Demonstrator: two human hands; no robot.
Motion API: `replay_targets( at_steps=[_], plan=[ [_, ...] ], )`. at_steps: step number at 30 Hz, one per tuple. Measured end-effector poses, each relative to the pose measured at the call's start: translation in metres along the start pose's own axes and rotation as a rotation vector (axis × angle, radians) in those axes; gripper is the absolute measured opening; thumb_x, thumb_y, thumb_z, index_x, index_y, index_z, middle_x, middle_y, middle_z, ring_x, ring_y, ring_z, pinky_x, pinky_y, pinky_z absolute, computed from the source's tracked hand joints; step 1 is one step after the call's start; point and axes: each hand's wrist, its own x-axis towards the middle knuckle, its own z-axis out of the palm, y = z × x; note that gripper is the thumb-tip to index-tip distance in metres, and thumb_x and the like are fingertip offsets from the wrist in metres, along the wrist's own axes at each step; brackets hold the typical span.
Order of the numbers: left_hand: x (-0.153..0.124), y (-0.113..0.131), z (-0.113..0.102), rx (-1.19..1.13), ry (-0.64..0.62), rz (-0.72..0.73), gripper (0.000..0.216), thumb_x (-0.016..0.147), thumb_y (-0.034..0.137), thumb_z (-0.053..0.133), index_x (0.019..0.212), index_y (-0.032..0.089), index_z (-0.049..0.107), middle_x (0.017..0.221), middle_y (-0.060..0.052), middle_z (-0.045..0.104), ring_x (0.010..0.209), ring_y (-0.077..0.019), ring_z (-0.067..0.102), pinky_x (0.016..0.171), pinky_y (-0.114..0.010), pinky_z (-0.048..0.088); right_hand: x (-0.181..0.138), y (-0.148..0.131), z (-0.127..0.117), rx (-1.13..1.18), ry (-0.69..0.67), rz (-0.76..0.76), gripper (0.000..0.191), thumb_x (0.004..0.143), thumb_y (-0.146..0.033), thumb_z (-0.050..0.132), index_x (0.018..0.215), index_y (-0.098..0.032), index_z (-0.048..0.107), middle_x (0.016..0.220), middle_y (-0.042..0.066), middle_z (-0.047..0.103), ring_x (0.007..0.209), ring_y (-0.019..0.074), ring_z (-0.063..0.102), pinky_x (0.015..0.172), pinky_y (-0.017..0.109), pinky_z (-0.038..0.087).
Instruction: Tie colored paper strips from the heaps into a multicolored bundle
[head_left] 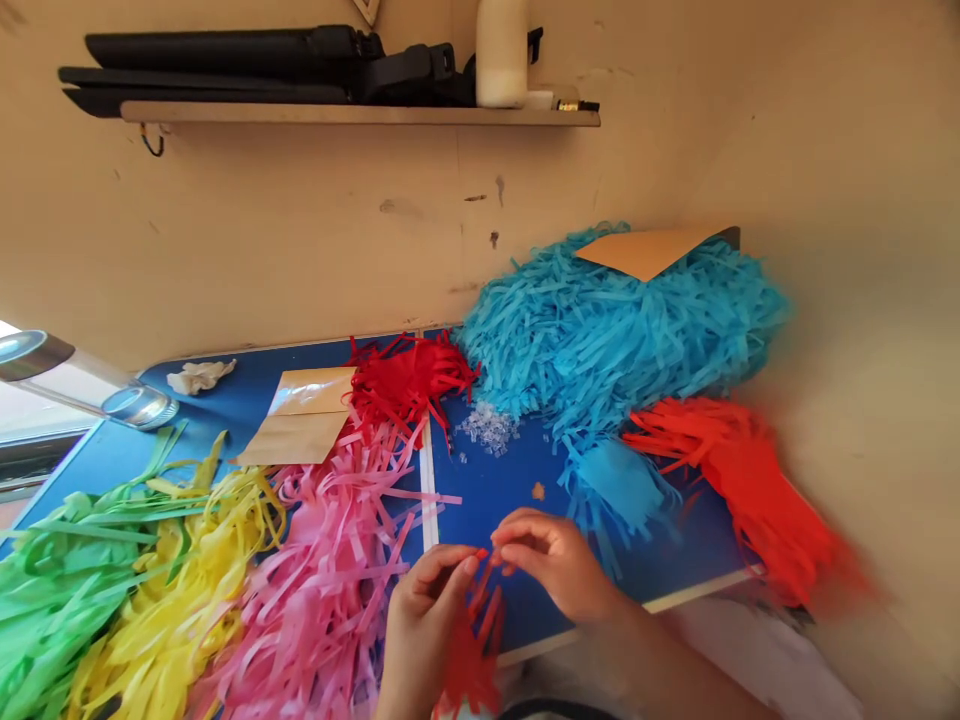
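My left hand (421,615) is closed in a pinch on the top end of a red fringed paper tassel (472,665), whose strips hang down by the table's front edge. Close beside it, my right hand (559,560) has thumb and fingertips pressed together at the tassel's tip. Whatever small thing those right fingertips hold is too small to make out. Beyond the hands lies a little heap of clear plastic bits (489,428). A blue fringed paper piece (619,480) rests just past my right hand.
Pink (322,570), yellow (187,580) and green fringe (67,570) cover the left side. Red fringe (409,378), a brown envelope (304,420), a big blue fringe pile (615,325) and orange-red fringe (750,480) lie around. A glass bottle (90,380) leans left; a shelf (360,114) hangs above.
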Motion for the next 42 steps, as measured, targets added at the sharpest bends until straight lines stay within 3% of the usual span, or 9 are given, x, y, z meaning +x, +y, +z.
replay_targets(
  at_steps=[5,10,18,23,28,32,34,37,42],
  plan=[
    [0.000,0.003,0.010,0.193,-0.061,0.223,0.015,0.081,0.036,0.068,0.076,0.022,0.075,0.073,-0.002,0.071,0.068,-0.0152,0.066,0.063,-0.021,0.051,-0.010,0.009,-0.005,0.115,0.129,0.056,0.024,0.070,-0.036,0.083,0.084,-0.021,0.071,0.078,0.000,0.072,0.070,0.0139,0.066,0.066,0.024,0.055],
    [-0.002,0.007,0.013,0.366,-0.061,0.446,0.011,0.085,0.027,0.065,0.080,0.025,0.074,0.074,0.001,0.072,0.066,-0.0119,0.067,0.061,-0.018,0.051,-0.016,0.008,-0.007,0.006,0.182,0.024,0.019,0.074,-0.035,0.079,0.078,-0.020,0.069,0.074,-0.001,0.070,0.069,0.0138,0.065,0.068,0.024,0.053],
    [-0.002,0.007,0.010,0.462,-0.080,0.607,0.003,0.083,0.025,0.069,0.082,0.025,0.071,0.074,0.003,0.075,0.063,-0.0117,0.070,0.060,-0.017,0.054,-0.020,0.006,-0.007,-0.028,0.075,-0.005,0.017,0.081,-0.027,0.072,0.096,-0.023,0.066,0.088,0.000,0.072,0.081,0.0141,0.066,0.078,0.026,0.052],
    [0.000,0.009,0.005,0.437,-0.108,0.582,0.015,0.080,0.031,0.073,0.094,0.026,0.071,0.079,0.002,0.077,0.068,-0.0135,0.073,0.064,-0.018,0.057,-0.020,0.004,-0.009,-0.083,0.058,-0.032,0.010,0.080,-0.026,0.072,0.087,-0.021,0.066,0.083,-0.001,0.070,0.079,0.0139,0.064,0.077,0.025,0.051],
    [0.000,0.017,0.000,0.444,-0.161,0.533,0.014,0.085,0.032,0.066,0.077,0.024,0.072,0.070,0.000,0.074,0.060,-0.0128,0.070,0.055,-0.017,0.054,-0.024,0.003,-0.006,-0.251,0.125,-0.136,0.006,0.084,-0.023,0.068,0.089,-0.022,0.066,0.085,-0.001,0.070,0.080,0.0138,0.064,0.079,0.025,0.050],
    [-0.002,0.018,-0.001,0.434,-0.146,0.487,0.016,0.085,0.031,0.065,0.074,0.023,0.072,0.067,0.000,0.073,0.056,-0.0130,0.068,0.053,-0.018,0.053,-0.025,0.001,-0.009,-0.196,0.059,-0.078,0.017,0.082,-0.027,0.072,0.097,-0.022,0.067,0.093,0.002,0.073,0.087,0.0167,0.067,0.081,0.028,0.052],
    [-0.002,0.017,-0.001,0.435,-0.143,0.471,0.015,0.084,0.031,0.066,0.073,0.023,0.072,0.066,0.000,0.073,0.055,-0.0136,0.067,0.052,-0.019,0.052,-0.024,-0.001,-0.012,-0.233,0.031,-0.080,0.012,0.085,-0.030,0.070,0.093,-0.022,0.069,0.091,0.003,0.073,0.086,0.0175,0.068,0.079,0.028,0.052],
    [-0.001,0.015,0.003,0.410,-0.140,0.491,0.009,0.079,0.032,0.073,0.079,0.024,0.074,0.070,-0.001,0.074,0.060,-0.0150,0.069,0.055,-0.020,0.054,-0.023,-0.005,-0.014,-0.356,0.028,-0.188,0.010,0.088,-0.028,0.066,0.082,-0.022,0.071,0.084,0.003,0.073,0.081,0.0169,0.068,0.078,0.029,0.051],
    [-0.002,0.017,0.008,0.419,-0.195,0.558,0.004,0.082,0.025,0.071,0.080,0.023,0.073,0.072,-0.001,0.073,0.063,-0.0133,0.069,0.059,-0.018,0.055,-0.028,-0.007,-0.013,-0.411,0.052,-0.324,0.008,0.088,-0.021,0.064,0.082,-0.022,0.070,0.082,0.002,0.072,0.079,0.0164,0.067,0.076,0.028,0.052]
  ],
)
